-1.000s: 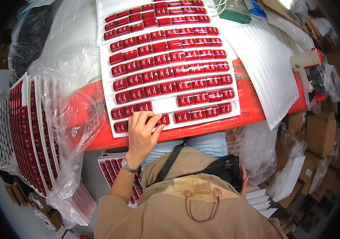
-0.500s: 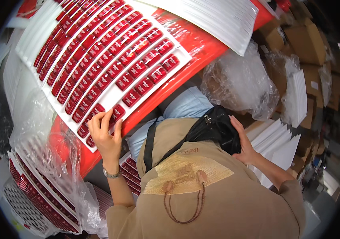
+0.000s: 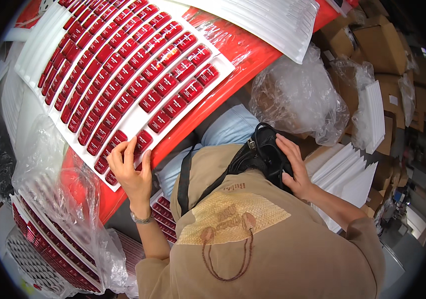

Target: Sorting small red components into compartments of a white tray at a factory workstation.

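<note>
A white tray (image 3: 139, 118) holds many small, glossy dark-red packs (image 3: 159, 121) in slanting rows, with a bare white stretch in the rows near its front edge. My left hand (image 3: 132, 172) is at the tray's near corner, fingers bent and apart, fingertips on or just over the red packs there. The finger pads are partly hidden, and nothing shows lifted between them. At my waist, a black bag (image 3: 263, 155) hangs from a strap. My right hand (image 3: 297, 172) grips its right side, thumb toward me and fingers over the far edge. What is inside the bag cannot be seen.
The tray lies on a red-covered table (image 3: 245, 65). Stacked white trays (image 3: 268, 22) are at the far right of it. Crumpled clear plastic (image 3: 298, 94), white sheets (image 3: 342, 172) and cardboard boxes (image 3: 380, 47) crowd the right. Plastic-wrapped filled trays (image 3: 56, 244) stand lower left.
My right hand has shifted slightly left and up with the bag, and a black loop now stands up at the bag's top. My left hand stays at the tray corner, almost still.
</note>
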Motion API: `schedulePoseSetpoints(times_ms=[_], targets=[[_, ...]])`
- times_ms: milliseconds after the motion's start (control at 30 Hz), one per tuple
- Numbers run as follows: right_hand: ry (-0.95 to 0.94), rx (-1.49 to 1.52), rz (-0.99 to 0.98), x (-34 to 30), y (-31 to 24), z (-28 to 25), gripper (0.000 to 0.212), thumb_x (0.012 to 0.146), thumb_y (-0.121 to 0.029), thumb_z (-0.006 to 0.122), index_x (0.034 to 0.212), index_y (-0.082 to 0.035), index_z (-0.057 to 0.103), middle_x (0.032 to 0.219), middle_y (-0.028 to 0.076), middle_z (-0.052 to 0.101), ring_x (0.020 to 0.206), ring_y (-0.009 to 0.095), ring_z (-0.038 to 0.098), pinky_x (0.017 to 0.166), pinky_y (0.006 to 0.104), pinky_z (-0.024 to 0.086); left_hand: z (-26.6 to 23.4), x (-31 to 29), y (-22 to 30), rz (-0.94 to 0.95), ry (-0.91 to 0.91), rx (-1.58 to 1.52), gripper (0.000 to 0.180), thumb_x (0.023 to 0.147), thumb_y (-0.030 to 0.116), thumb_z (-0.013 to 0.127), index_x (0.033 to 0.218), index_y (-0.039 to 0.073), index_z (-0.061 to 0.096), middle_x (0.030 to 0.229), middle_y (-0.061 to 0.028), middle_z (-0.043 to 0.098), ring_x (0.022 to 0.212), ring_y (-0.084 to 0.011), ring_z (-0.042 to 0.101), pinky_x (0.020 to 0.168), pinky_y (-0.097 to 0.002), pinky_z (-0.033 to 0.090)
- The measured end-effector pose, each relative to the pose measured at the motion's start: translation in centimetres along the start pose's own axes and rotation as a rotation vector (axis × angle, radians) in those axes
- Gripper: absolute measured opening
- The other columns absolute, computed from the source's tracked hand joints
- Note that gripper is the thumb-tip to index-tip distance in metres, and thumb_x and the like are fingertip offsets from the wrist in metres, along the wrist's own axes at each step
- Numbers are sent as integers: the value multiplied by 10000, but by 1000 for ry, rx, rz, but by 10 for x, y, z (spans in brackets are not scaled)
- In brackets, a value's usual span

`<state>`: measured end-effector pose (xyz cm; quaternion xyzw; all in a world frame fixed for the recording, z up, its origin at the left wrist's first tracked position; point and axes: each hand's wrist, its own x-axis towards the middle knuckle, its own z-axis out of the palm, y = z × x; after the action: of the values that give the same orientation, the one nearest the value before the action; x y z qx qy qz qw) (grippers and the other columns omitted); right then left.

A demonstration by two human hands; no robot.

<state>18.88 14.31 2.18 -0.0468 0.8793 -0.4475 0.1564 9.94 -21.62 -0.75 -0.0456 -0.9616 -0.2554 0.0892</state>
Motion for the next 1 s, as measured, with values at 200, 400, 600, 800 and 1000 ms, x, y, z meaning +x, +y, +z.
schedulePoseSetpoints(times_ms=[200, 400, 600, 800, 1000], targets=[[12, 21, 1, 2, 1, -1, 704, 829, -450, 455, 1356, 5, 351, 1414, 194, 298, 1287, 348, 286, 1063, 435, 197, 1, 3, 0, 3, 12, 8, 376, 731, 93, 724, 1087, 40, 615, 1008, -99, 533, 960, -265, 486, 847, -374, 397], [1, 4, -24, 3, 3, -6, 704, 831, -474, 446, 1343, 3, 367, 1398, 195, 318, 1268, 343, 308, 1052, 435, 213, 0, 4, -2, -3, 18, -3, 375, 716, 83, 724, 1072, 35, 619, 987, -104, 539, 931, -265, 497, 832, -373, 401], [253, -314, -182, 79, 21, -81, 456, 894, -369, 481, 1151, 5, 517, 1176, 171, 501, 1107, 304, 478, 952, 370, 343, -3, 10, 0, -11, 35, -3, 339, 698, 85, 723, 1018, 22, 628, 916, -93, 550, 876, -258, 507, 791, -368, 393], [665, -834, -239, 236, 42, -142, 303, 854, -205, 566, 1071, 6, 547, 995, 186, 543, 928, 346, 568, 798, 398, 461, 4, 13, 7, -17, 43, 17, 320, 695, 116, 726, 991, 35, 634, 916, -74, 546, 881, -240, 500, 789, -355, 370], [508, -979, -122, 241, 74, -153, 339, 840, -159, 571, 1128, 15, 525, 1123, 224, 507, 991, 384, 528, 816, 414, 457, 3, 12, 2, -35, 77, -62, 315, 692, 147, 724, 977, 45, 637, 914, -73, 547, 869, -248, 498, 767, -362, 365]])
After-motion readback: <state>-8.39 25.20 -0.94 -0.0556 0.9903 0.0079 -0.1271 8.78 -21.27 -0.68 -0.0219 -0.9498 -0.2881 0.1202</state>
